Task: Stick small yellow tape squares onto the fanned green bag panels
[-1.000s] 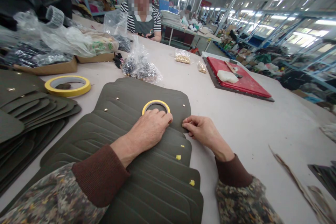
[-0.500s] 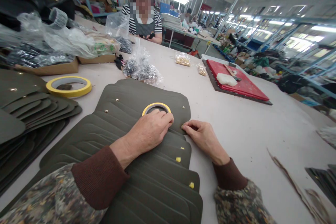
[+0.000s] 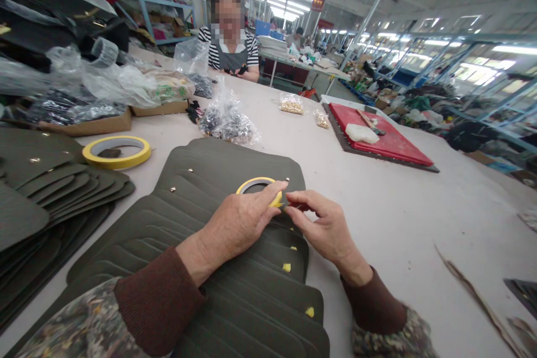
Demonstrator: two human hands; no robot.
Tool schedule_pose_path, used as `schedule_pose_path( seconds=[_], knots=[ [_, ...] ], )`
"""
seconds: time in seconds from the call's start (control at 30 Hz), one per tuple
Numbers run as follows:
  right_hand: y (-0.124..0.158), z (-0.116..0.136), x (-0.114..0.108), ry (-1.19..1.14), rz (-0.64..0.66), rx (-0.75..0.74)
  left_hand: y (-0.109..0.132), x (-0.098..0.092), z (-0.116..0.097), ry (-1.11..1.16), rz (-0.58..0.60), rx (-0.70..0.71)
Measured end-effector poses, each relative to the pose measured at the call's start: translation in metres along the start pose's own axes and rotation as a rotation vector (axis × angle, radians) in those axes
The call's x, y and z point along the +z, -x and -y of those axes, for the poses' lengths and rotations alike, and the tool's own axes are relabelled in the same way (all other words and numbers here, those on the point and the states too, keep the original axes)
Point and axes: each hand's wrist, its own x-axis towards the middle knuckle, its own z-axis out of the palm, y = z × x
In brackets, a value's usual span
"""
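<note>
Left hand [image 3: 237,222]: your fingers grip the tape roll [image 3: 252,182], low over the panels [image 3: 197,229]. Right hand [image 3: 326,226]: your thumb and forefinger bend toward each other, tips just beside the roll; can't tell whether they pinch anything. Green panels overlap beneath your fingers; yellow tape bits [image 3: 287,267] stuck along their edge, nearer you. Left of your fingers, a second roll [image 3: 117,164] on the worktop [image 3: 377,212]. Beyond them, a clear bag [image 3: 230,123]; farther right, a red slab [image 3: 390,137].
</note>
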Motion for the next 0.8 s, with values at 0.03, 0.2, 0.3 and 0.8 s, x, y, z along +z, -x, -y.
schedule_pose_path(
  seconds=[0.03, 0.2, 0.3, 0.8],
  knots=[
    [-0.001, 0.003, 0.003, 0.013, 0.001, -0.051, 0.001, 0.000, -0.001, -0.003, -0.001, 0.000],
    [-0.001, 0.005, 0.012, 0.139, -0.012, -0.169, 0.000, -0.001, -0.003, -0.008, 0.027, -0.018],
    [0.002, 0.003, 0.016, 0.222, -0.076, -0.195, -0.002, -0.001, -0.004, 0.011, 0.058, -0.039],
    [-0.008, 0.010, 0.020, -0.489, -0.102, 0.577, -0.001, -0.005, -0.012, 0.142, -0.102, -0.066]
  ],
)
